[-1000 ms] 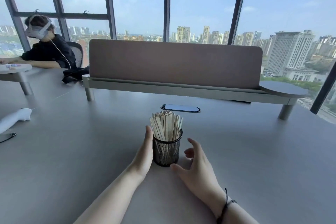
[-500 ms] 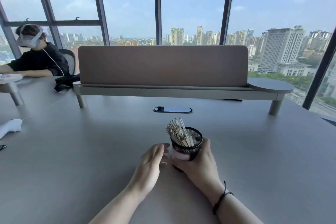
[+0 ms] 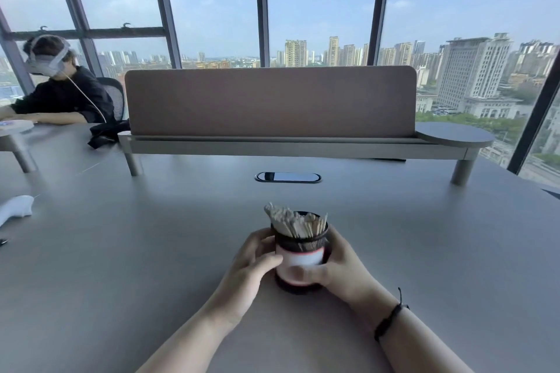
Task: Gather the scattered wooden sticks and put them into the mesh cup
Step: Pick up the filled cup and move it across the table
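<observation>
Left hand (image 3: 251,263) and right hand (image 3: 342,269) cup the mesh cup (image 3: 300,254)

Both forearms come in bare, no sleeves showing; the right wrist wears a thin black cord bracelet (image 3: 391,316) with a loose knotted end.

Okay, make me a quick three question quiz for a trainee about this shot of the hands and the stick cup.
1. True or false: the pale wooden sticks stand inside the black mesh cup.
2. Which hands touch the cup? A) left hand only B) right hand only C) both
3. Fill in: the cup bears a white ____ with a red border.

Key: 1 true; 2 C; 3 label
</observation>
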Demonstrator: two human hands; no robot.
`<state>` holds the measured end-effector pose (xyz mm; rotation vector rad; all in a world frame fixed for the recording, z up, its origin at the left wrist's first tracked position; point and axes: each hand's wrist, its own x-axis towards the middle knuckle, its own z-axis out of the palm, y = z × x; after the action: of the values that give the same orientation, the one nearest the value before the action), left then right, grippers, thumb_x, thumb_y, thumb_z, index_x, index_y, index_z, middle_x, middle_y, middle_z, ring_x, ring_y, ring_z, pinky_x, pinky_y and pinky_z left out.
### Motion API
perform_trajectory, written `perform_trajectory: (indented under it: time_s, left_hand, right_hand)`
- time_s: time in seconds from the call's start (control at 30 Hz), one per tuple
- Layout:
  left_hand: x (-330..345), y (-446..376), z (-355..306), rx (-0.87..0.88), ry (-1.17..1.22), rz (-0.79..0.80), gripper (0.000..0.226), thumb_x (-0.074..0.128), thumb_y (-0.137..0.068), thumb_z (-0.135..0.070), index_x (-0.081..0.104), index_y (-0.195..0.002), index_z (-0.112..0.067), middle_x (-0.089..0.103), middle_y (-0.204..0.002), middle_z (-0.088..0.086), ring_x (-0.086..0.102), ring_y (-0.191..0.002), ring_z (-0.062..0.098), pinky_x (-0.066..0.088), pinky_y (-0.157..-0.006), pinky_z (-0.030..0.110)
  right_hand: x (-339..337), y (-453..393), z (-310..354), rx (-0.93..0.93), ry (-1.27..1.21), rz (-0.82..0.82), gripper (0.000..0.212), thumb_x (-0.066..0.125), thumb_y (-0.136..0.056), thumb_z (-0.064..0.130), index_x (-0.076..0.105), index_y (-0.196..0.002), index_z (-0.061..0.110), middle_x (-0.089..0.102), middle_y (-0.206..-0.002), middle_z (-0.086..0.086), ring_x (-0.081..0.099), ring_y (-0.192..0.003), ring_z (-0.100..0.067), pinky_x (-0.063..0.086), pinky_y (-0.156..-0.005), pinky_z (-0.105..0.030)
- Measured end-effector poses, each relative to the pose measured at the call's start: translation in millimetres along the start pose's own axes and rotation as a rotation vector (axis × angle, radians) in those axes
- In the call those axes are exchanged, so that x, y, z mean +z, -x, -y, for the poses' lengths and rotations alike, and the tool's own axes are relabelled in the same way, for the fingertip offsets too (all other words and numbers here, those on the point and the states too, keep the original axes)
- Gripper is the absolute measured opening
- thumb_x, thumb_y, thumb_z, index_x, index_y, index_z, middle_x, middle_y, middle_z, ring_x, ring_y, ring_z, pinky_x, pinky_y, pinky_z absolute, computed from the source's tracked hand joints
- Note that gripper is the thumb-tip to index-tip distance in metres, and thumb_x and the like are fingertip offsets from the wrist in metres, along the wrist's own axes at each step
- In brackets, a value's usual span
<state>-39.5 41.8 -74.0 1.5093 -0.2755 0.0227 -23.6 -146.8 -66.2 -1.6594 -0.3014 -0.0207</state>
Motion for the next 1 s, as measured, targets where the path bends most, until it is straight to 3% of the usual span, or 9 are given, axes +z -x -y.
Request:
perform_trajectory:
  time_s: [0.07,0.13,0.2,0.33,0.5,0.67,0.83,1.0]
  left_hand:
    - [-3,1,-2,-0.050,0.024,-0.023,0.061,0.068,-0.072,-0.048,0.063,-0.126,-0.018,0.069,-0.126,0.005,0.062,-0.119,0.014,0.045,-0.107,0.046]
    - [-4,3,-2,-0.062,0.011,-0.044,0.064,0.068,-0.070,-0.055,0.064,-0.126,-0.025,0.070,-0.126,-0.002,0.061,-0.121,0.008,0.042,-0.112,0.045]
    - [-4,3,-2,-0.061,-0.006,-0.020,0.063,0.069,-0.074,-0.052,0.061,-0.130,-0.025,0.070,-0.127,-0.003,0.060,-0.124,0.011,0.042,-0.113,0.041]
    - [3,2,-10,0.032,-0.046,0.090,0.045,0.059,-0.091,-0.020,0.057,-0.135,-0.010,0.070,-0.130,0.003,0.062,-0.125,0.015,0.048,-0.100,0.025]
    - [2,-5,-4,0.061,-0.150,0.066,0.040,0.069,-0.087,-0.014,0.062,-0.127,-0.014,0.072,-0.124,0.003,0.066,-0.119,0.021,0.052,-0.100,0.039]
    - [-3,-19,6,0.087,-0.259,-0.052,0.051,0.082,-0.076,-0.027,0.063,-0.123,-0.027,0.073,-0.119,-0.006,0.068,-0.112,0.016,0.055,-0.097,0.042]
    - [-3,-28,11,0.109,-0.378,-0.083,0.052,0.082,-0.070,-0.046,0.063,-0.118,-0.041,0.070,-0.116,-0.010,0.069,-0.104,0.010,0.057,-0.091,0.042]
    - [-10,-47,11,0.121,-0.371,-0.092,0.050,0.085,-0.071,-0.049,0.065,-0.114,-0.037,0.073,-0.112,-0.018,0.070,-0.102,0.003,0.058,-0.091,0.036]
  right_hand:
    - [-5,-2,2,0.066,-0.172,-0.091,0.068,0.087,-0.058,0.018,0.061,-0.121,0.008,0.073,-0.111,-0.016,0.071,-0.102,-0.031,0.057,-0.091,-0.049]
    - [-9,-3,1,0.091,-0.222,-0.122,0.062,0.086,-0.062,0.024,0.063,-0.118,0.009,0.074,-0.109,-0.016,0.071,-0.101,-0.033,0.055,-0.093,-0.054]
    - [-7,-3,1,0.086,-0.210,-0.100,0.059,0.085,-0.066,0.021,0.063,-0.119,0.008,0.074,-0.109,-0.015,0.071,-0.102,-0.033,0.055,-0.093,-0.051]
    - [3,-4,-3,0.035,-0.138,-0.078,0.069,0.089,-0.062,0.016,0.056,-0.122,0.005,0.074,-0.112,-0.013,0.071,-0.105,-0.031,0.058,-0.089,-0.048]
    - [5,-7,-12,-0.020,0.034,-0.004,0.072,0.093,-0.063,0.016,0.055,-0.123,0.015,0.070,-0.118,-0.006,0.068,-0.111,-0.024,0.054,-0.095,-0.049]
    - [12,-17,-16,-0.053,0.218,-0.073,0.072,0.094,-0.054,0.030,0.059,-0.116,0.037,0.060,-0.121,0.009,0.063,-0.114,-0.013,0.054,-0.095,-0.044]
    - [18,-25,-11,-0.045,0.296,-0.116,0.078,0.093,-0.054,0.038,0.047,-0.115,0.028,0.070,-0.111,0.014,0.068,-0.100,-0.002,0.057,-0.087,-0.044]
    - [22,-43,-10,-0.032,0.319,-0.129,0.069,0.090,-0.060,0.043,0.050,-0.115,0.031,0.070,-0.110,0.018,0.067,-0.098,0.003,0.056,-0.087,-0.039]
